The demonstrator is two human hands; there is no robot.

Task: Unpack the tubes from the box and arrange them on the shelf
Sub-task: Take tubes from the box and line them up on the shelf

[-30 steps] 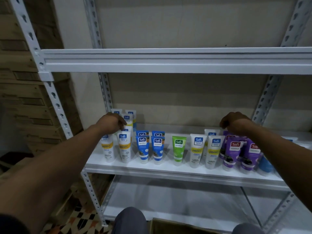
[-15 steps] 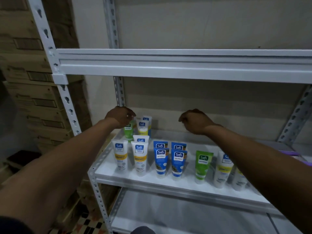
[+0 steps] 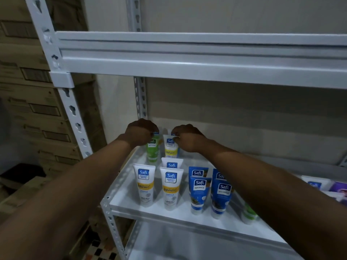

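Converging at back-L corner of shelf (image 3: 187,220): R hand (image 3: 187,140), at shelf's far right 1 s ago, now pinches crimp of white tube (image 3: 170,150), L hand (image 3: 140,133) curled round top of green tube (image 3: 153,152) just beside; both upright, so prob. tidying rear row, box unseen.

1. one head cam only, sitting above the shelf (image 3: 129,200) front edge, looking forward and down onto it.
2. facing the rack's back-left corner, centring on the left hand (image 3: 139,135) gripping the green tube (image 3: 153,152) and the right hand (image 3: 187,140) pinching the white tube (image 3: 170,150).
3. running close in, upper beam (image 3: 187,68) spanning the frame overhead.
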